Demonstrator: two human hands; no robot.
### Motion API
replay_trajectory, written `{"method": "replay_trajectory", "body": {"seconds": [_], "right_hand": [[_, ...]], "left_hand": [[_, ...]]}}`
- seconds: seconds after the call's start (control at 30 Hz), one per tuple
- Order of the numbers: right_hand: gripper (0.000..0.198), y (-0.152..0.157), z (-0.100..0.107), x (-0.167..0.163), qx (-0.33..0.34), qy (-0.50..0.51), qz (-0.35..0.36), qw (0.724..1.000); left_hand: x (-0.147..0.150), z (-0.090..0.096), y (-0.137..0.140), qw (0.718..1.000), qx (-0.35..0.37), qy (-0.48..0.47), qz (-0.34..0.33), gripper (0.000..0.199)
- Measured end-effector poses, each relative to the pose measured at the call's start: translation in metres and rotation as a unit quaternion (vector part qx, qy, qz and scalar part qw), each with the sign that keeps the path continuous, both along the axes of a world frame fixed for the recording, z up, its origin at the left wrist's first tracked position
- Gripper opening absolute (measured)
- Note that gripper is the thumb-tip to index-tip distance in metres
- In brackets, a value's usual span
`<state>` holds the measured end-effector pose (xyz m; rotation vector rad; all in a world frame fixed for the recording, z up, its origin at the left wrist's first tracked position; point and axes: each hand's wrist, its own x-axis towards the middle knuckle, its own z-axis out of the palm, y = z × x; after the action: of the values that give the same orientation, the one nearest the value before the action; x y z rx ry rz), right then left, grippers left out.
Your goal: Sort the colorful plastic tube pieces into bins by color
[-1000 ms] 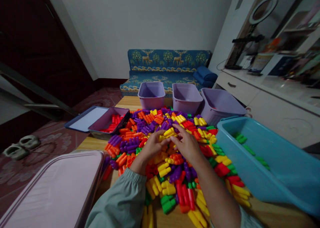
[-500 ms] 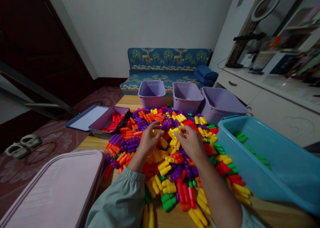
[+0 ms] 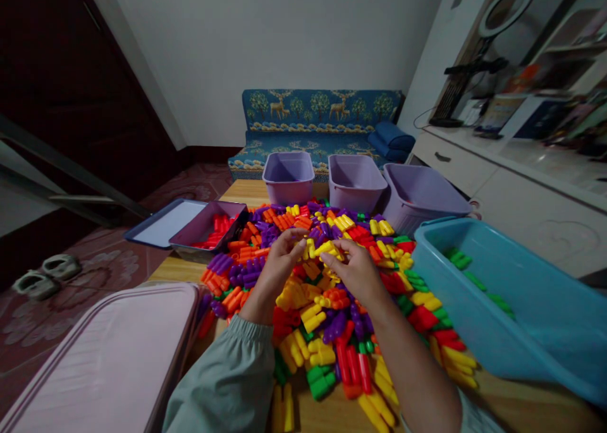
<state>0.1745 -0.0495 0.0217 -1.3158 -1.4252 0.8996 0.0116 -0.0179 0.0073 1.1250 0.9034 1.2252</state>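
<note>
Over a wide pile of bullet-shaped plastic building pieces [image 3: 246, 273], my left hand [image 3: 282, 262] and my right hand [image 3: 356, 274] face each other a short way apart. The left fingers are closed on a yellow piece [image 3: 310, 250]. Between thumb and fingers, my right hand pinches another yellow piece [image 3: 326, 251]. The two yellow pieces are very close; whether they touch I cannot tell. Yellow, purple, orange, red and green pieces lie under and around both hands.
Three purple bins [image 3: 288, 183] stand along the table's far side. On the right a blue tub [image 3: 474, 319] holds some green pieces. A box [image 3: 203, 224] of red pieces sits at left with its lid open. A pink lidded container [image 3: 109, 351] is nearest on the left.
My hands have shifted slightly, and the yellow piece in my left fingers now shows more plainly beside the one in my right hand. The view has moved a little.
</note>
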Motion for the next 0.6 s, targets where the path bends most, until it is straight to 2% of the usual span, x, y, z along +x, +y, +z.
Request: {"method": "replay_trajectory", "body": {"seconds": [0.1,0.23,0.33,0.43,0.6], "right_hand": [[0.032,-0.002,0.000,-0.005,-0.059,0.100,0.030,0.993],[0.039,-0.003,-0.001,-0.010,-0.073,0.153,0.023,0.985],[0.047,-0.003,-0.003,-0.012,-0.096,0.148,0.036,0.984],[0.051,-0.004,-0.007,-0.015,-0.115,0.148,0.064,0.980],[0.041,-0.004,-0.008,-0.016,-0.093,0.138,0.073,0.983]], "left_hand": [[0.002,0.002,-0.003,0.996,-0.005,-0.024,-0.081,0.037],[0.003,0.001,-0.004,0.992,0.021,-0.029,-0.122,0.044],[0.003,0.002,-0.004,0.992,0.042,-0.019,-0.116,0.046],[0.003,0.003,-0.005,0.996,0.054,-0.011,-0.077,0.044],[0.003,0.005,-0.005,0.996,0.058,-0.036,-0.052,0.047]]}}
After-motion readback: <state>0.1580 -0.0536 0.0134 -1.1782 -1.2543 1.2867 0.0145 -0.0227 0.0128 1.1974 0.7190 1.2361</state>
